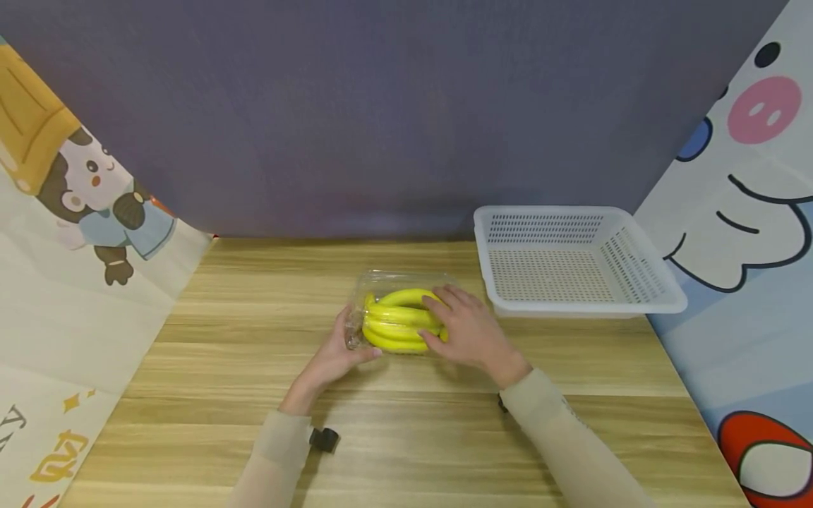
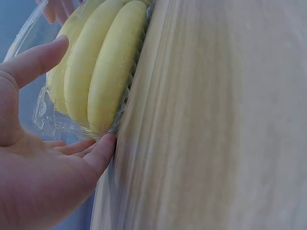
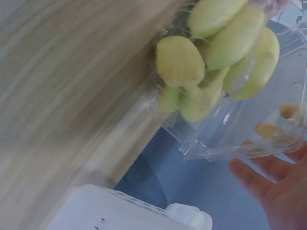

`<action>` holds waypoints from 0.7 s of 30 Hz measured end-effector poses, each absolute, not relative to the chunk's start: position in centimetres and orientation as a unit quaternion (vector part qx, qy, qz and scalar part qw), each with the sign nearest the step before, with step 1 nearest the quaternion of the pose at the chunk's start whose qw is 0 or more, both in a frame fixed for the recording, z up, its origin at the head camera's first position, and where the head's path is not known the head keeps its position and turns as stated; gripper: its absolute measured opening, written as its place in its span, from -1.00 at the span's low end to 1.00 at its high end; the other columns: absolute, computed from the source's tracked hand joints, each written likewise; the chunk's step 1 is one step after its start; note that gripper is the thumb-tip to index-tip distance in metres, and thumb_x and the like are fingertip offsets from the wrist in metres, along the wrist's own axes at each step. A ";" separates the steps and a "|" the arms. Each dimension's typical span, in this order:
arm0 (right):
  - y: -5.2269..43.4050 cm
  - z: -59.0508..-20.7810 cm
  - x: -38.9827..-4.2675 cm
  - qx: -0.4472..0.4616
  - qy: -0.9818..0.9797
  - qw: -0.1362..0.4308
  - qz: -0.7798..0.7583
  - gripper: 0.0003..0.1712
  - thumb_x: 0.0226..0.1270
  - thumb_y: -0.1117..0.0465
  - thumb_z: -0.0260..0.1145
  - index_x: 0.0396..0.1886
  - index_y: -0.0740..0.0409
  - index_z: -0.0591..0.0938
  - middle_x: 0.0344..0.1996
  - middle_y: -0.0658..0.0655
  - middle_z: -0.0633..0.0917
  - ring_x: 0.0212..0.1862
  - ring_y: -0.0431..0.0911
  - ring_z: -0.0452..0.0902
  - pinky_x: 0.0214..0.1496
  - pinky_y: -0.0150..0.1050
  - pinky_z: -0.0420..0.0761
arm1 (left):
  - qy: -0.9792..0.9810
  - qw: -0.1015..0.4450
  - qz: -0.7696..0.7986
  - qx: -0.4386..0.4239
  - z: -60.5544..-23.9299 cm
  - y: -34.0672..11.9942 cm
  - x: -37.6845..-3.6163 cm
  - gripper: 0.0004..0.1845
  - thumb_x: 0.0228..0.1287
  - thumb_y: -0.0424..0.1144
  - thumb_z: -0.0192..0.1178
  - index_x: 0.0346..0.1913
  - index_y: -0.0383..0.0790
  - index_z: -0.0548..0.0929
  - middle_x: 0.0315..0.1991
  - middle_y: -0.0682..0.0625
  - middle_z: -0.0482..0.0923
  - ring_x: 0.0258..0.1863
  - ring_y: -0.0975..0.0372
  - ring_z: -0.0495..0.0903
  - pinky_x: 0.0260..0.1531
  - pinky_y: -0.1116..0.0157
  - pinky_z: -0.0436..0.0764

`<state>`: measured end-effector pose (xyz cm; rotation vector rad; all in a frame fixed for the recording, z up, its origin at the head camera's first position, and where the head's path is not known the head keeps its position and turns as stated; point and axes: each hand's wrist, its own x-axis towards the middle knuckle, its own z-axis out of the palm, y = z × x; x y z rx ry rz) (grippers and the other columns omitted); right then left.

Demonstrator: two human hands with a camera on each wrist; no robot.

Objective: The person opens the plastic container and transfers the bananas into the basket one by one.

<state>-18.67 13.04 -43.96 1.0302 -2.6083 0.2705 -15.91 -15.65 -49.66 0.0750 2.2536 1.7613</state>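
Observation:
A clear plastic clamshell container (image 1: 375,284) with a bunch of yellow bananas (image 1: 400,328) inside lies in the middle of the wooden table. My left hand (image 1: 336,353) holds its left end, thumb along the front and the other fingers round the side; in the left wrist view their tips meet the container's lower corner. From the right, my right hand (image 1: 466,326) reaches over the bananas' tips with fingers spread. The right wrist view shows its fingertips at the edge of the clear lid (image 3: 216,154), which rises above the bananas; some fingers show through the plastic.
A white perforated plastic basket (image 1: 591,308) stands at the table's back right, close beyond my right hand. A dark grey panel (image 1: 381,120) closes off the back. Cartoon-printed sheets (image 1: 82,296) flank the wooden table (image 1: 406,444).

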 end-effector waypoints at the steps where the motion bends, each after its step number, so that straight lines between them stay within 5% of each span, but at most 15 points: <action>1: 13.0 -43.8 -18.7 0.361 -0.914 0.160 0.096 -0.31 0.37 -0.20 0.23 0.27 0.20 0.61 0.25 0.33 0.60 0.29 0.30 0.49 0.28 0.21 0.54 | 0.779 0.137 0.611 0.030 -49.7 -15.6 -15.9 0.31 0.08 -0.14 0.56 0.65 -0.10 -0.25 0.59 -0.34 -0.07 0.52 -0.22 0.07 0.47 -0.22 0.09; 6: 12.9 -43.0 -19.0 0.355 -0.918 0.142 0.107 -0.30 0.40 -0.20 0.21 0.30 0.22 0.58 0.27 0.33 0.58 0.31 0.31 0.46 0.33 0.22 0.50 | 0.767 0.124 0.626 0.060 -49.9 -15.5 -16.0 0.24 0.13 -0.26 0.52 0.64 -0.10 -0.22 0.61 -0.26 -0.04 0.54 -0.14 0.08 0.50 -0.15 0.07; 21: 12.7 -39.4 -20.1 0.318 -0.932 0.115 0.128 -0.38 0.48 -0.18 0.16 0.24 0.20 0.63 0.19 0.24 0.66 0.21 0.19 0.58 0.18 0.14 0.63 | 0.785 0.132 0.604 0.051 -49.8 -15.6 -15.9 0.27 0.12 -0.17 0.54 0.65 -0.06 -0.24 0.61 -0.25 -0.05 0.56 -0.14 0.02 0.50 -0.19 -0.02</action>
